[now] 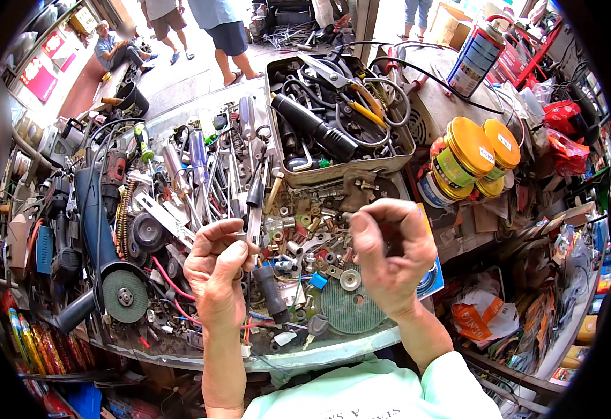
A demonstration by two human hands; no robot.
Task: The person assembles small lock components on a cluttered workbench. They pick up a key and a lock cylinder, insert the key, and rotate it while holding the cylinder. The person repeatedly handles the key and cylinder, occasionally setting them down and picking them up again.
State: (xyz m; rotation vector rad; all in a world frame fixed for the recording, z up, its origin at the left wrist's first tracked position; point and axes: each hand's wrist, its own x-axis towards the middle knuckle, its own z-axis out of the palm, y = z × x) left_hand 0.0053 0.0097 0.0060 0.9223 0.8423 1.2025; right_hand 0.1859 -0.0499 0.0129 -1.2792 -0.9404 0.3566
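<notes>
My left hand (216, 272) is closed in a pinch above the cluttered bench. A small grey metal piece (241, 236) shows between its thumb and forefinger; its exact kind is too small to make out. Over the right part of the bench, my right hand (395, 255) is raised with fingers curled and thumb close to the forefinger. Slight blur hides whether anything sits between those fingertips. Below and between the hands lie loose nuts, bushings and fittings (312, 241), a green grinding disc (353, 307), a black cylindrical part (270, 297) and a key (315, 328).
A metal box (347, 171) of tools holds a black flashlight (312, 126) and pliers. Left stands an angle grinder (96, 230) beside screwdrivers (198, 157). Yellow-lidded tubs (469, 150) and a spray can (474, 59) are at the right. Several people (221, 35) are beyond the bench.
</notes>
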